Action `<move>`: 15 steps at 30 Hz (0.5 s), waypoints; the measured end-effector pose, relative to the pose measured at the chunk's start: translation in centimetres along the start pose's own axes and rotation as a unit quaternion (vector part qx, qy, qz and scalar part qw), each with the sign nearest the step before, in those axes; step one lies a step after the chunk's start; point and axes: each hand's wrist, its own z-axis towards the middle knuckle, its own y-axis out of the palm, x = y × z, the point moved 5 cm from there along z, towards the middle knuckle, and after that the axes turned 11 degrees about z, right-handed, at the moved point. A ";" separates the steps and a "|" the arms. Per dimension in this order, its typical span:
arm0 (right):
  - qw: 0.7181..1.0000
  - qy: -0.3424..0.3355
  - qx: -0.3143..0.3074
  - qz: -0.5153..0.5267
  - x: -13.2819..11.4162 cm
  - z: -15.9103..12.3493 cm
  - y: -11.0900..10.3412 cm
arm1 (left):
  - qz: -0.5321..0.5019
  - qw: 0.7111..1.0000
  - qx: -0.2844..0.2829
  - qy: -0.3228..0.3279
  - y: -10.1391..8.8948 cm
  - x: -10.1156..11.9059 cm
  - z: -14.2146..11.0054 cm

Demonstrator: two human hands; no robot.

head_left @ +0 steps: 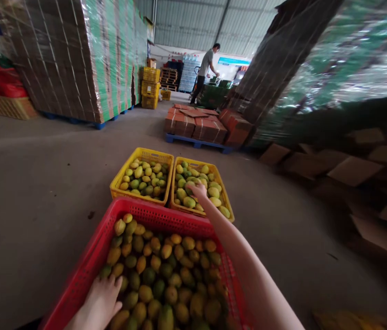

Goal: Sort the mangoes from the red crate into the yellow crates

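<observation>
A large red crate (176, 219) in front of me is filled with small mango-like fruit (159, 288), green to yellow-orange. My left hand (101, 295) rests on the fruit at its left side, fingers spread and holding nothing. My right arm reaches across the red crate's right edge. Over in the right yellow crate (226, 192), my right hand (198, 190) has its fingers curled at a green mango (189, 187); the far side of the grip is hidden. Beside that crate, the left yellow crate (119, 181) holds more green and yellow mangoes (147, 176).
Flattened red cartons (196, 126) lie on a blue pallet (196, 143) beyond the crates. Wrapped carton stacks (111, 59) rise on both sides. Loose cardboard boxes (354, 169) lie at right. Farther back are stacked yellow crates (150, 87) and a standing person (205, 68).
</observation>
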 end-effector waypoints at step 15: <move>0.814 -0.153 -0.066 -0.557 1.2 -10.1 -4.1 | 0.014 0.996 0.044 0.080 -1.1 1.5 -0.4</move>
